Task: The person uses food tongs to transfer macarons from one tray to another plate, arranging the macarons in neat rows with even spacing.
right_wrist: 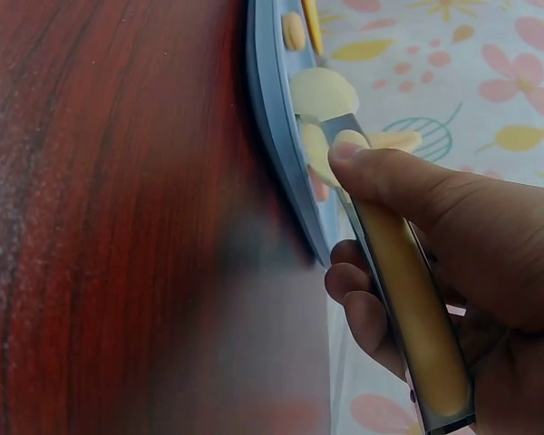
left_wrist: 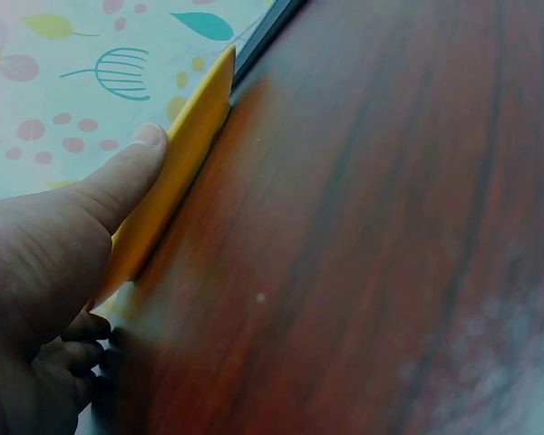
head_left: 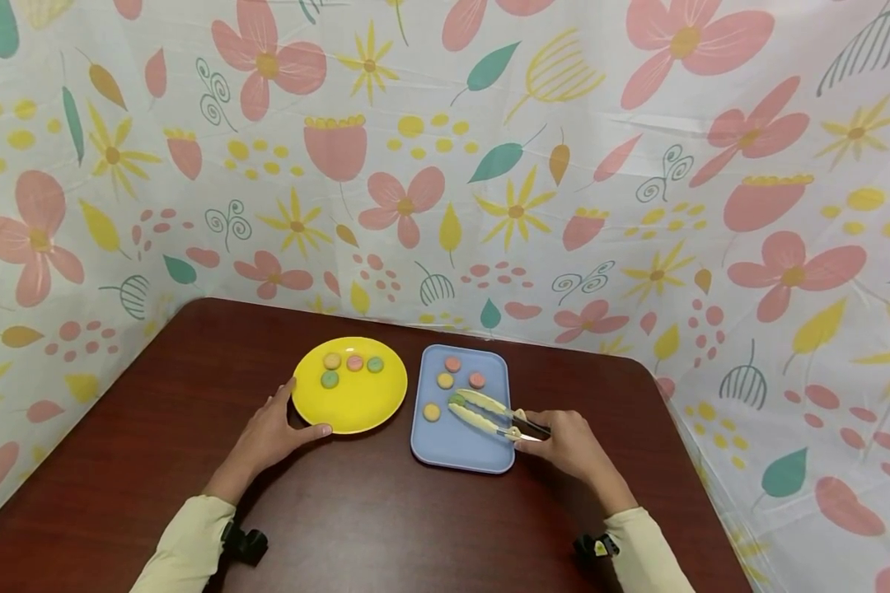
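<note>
My left hand (head_left: 269,436) grips the near-left rim of a round yellow plate (head_left: 352,412), its thumb lying on the edge. Several small macarons, yellow, pink and green, sit toward the plate's far side. My right hand (head_left: 569,445) holds a pair of tongs (right_wrist: 403,299) with cream scalloped heads and metal handles, thumb on one arm and fingers curled under the other. Over the blue tray (head_left: 452,453), the tong tips come together around a green macaron (head_left: 456,399). Two pink macarons (head_left: 477,380) and two yellow macarons (head_left: 432,412) lie elsewhere on the tray.
Plate and tray stand side by side near the far edge of a dark reddish-brown wooden table (head_left: 371,519). Behind and around the table hangs a white cloth (head_left: 430,272) printed with flowers and leaves. Black straps (head_left: 243,543) sit on both wrists.
</note>
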{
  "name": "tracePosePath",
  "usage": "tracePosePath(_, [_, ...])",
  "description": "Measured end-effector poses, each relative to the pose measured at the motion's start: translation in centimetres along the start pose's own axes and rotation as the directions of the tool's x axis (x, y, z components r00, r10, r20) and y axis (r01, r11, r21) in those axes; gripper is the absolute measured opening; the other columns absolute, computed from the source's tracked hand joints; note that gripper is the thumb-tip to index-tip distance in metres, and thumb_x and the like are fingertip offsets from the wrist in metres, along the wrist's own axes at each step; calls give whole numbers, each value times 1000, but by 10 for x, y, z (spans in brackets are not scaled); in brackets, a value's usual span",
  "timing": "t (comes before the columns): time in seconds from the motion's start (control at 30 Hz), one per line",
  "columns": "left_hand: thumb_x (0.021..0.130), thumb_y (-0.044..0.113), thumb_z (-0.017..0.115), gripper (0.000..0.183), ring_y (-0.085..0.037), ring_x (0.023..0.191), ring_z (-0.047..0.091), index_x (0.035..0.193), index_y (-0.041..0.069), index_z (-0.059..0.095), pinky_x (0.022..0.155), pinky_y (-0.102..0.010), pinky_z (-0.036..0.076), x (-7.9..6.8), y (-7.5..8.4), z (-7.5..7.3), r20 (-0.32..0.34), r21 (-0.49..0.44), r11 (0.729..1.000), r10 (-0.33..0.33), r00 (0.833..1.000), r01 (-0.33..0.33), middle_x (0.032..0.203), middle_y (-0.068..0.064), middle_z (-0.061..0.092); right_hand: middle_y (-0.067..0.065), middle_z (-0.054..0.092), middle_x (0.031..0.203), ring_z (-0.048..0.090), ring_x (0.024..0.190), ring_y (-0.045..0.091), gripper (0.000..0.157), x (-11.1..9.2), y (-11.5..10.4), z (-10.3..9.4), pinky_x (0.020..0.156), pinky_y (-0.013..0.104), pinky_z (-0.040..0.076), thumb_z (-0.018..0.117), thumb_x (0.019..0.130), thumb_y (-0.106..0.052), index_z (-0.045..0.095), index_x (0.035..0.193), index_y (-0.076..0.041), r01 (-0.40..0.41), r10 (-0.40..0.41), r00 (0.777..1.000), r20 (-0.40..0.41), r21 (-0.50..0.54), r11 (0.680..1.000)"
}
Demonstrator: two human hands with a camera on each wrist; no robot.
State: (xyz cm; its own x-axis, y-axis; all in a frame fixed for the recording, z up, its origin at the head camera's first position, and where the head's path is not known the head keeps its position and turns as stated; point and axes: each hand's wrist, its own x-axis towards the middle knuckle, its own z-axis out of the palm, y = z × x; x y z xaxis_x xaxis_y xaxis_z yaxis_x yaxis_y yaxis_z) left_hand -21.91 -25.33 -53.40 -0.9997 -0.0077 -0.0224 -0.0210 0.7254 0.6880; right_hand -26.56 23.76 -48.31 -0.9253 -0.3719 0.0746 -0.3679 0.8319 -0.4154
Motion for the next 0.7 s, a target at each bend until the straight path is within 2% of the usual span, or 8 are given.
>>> tracePosePath(0.23, [78, 69, 77, 130, -60, 146, 19, 163, -1, 9, 111, -74, 28, 0, 1, -1, 4, 7, 1000, -9, 1000, 9, 163, -33, 21, 12, 74, 116, 53, 76, 13, 58, 0, 1, 1, 63, 27, 43, 87, 82, -35, 71, 128, -3, -24, 23, 1000, 8, 10, 1000])
tracePosePath(0.47, [78, 67, 78, 129, -61, 146, 20, 162, -2, 9, 113, -73, 27, 0, 2, -2, 0, 8, 1000, 3, 1000, -3, 162, -34, 21, 8, 74, 106, 51, 74, 14, 60, 0, 2, 0, 60, 27, 42, 88, 81, -36, 72, 128, -3, -59, 59, 998, 23, 26, 998])
tracePosePath(0.7, [78, 67, 79, 128, -61, 145, 20, 163, 0, 9, 112, -73, 27, 0, 2, -1, 1, -2, 1000, 9, 1000, -9, 163, -33, 22, 8, 75, 106, 51, 73, 14, 59, 3, 4, -2, 60, 27, 42, 88, 81, -37, 72, 128, -5, -45, 45, 999, 8, 6, 999])
